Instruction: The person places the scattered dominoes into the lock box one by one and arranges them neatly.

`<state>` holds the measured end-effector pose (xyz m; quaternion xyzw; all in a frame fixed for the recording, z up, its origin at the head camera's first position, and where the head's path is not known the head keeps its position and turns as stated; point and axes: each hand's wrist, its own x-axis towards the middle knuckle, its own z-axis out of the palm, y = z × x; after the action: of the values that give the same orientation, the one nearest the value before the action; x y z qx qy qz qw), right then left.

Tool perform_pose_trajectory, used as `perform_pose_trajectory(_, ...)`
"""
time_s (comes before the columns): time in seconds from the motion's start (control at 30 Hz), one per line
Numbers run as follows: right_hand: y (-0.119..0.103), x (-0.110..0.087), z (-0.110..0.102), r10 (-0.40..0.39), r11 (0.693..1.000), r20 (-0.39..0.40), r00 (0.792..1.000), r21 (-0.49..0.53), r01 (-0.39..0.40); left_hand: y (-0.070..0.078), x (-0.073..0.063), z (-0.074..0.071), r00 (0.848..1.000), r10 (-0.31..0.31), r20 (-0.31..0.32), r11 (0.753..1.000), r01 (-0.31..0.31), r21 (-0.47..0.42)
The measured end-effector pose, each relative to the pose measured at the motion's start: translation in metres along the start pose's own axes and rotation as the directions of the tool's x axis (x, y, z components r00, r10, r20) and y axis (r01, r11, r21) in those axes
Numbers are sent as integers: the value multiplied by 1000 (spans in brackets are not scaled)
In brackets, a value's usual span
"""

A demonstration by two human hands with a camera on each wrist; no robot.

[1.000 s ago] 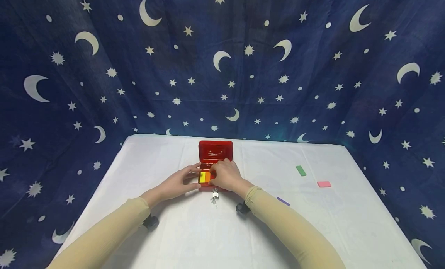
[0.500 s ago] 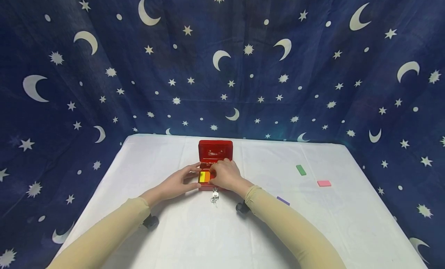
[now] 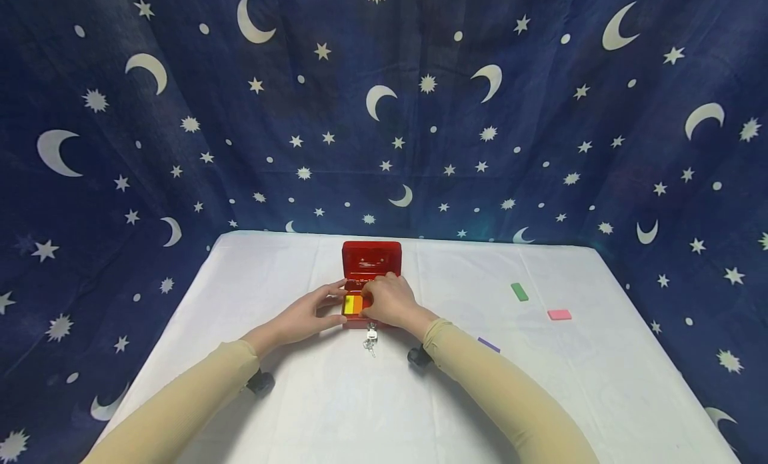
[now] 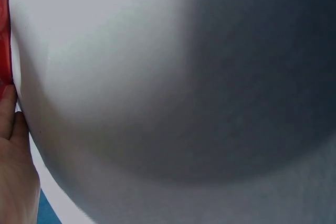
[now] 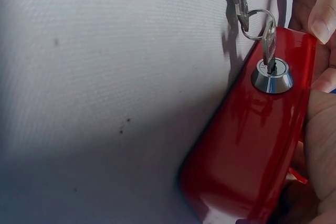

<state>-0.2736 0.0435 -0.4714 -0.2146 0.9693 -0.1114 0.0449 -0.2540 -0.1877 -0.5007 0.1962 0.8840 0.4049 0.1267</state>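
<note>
The left hand (image 3: pixel 305 315), fingers spread, rests against the left side of the open, glossy red box (image 5: pixel 241 140), probably metal: stiff, rather slippery, best held by its walls. Inside, a flat yellow block (image 3: pixel 349 305) lies just beside a flat orange block (image 3: pixel 358 305); both look light and hard, to be pinched by edges. Silver metal keys (image 3: pixel 369 347) hang at the box front. The right hand (image 3: pixel 390 301) bends its fingers into the box; if they hold something, I cannot tell. Further right, a flat purple piece (image 3: pixel 489 345), a flat green piece (image 3: pixel 519 292) and a flat pink piece (image 3: pixel 559 315) lie apart on wide white cloth (image 3: pixel 600 384), whose far edge is near behind the raised lid (image 3: pixel 371 257).
</note>
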Motion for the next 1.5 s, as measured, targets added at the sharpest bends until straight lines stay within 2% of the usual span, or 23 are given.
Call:
perform_pose_trajectory(0.4, 1, -2, -4, -1, 999, 5, 1000, 36, 1, 2, 0, 1, 1000, -15, 5, 1000, 15, -11)
perform_pose_trajectory(0.63, 8, -7, -9, -30, 995, -43, 999, 91, 34, 1, -2, 1, 1000, -15, -6, 1000, 15, -2)
perform_pose_trajectory(1.1, 39, -41, -43, -41, 984, -123, 992, 166, 61, 8, -5, 1, 999, -36, -10, 999, 36, -9)
perform_pose_trajectory(1.5, 70, -72, -56, -2, 977, -163, 987, 209, 37, 5, -4, 2, 999, -34, -15, 999, 34, -20)
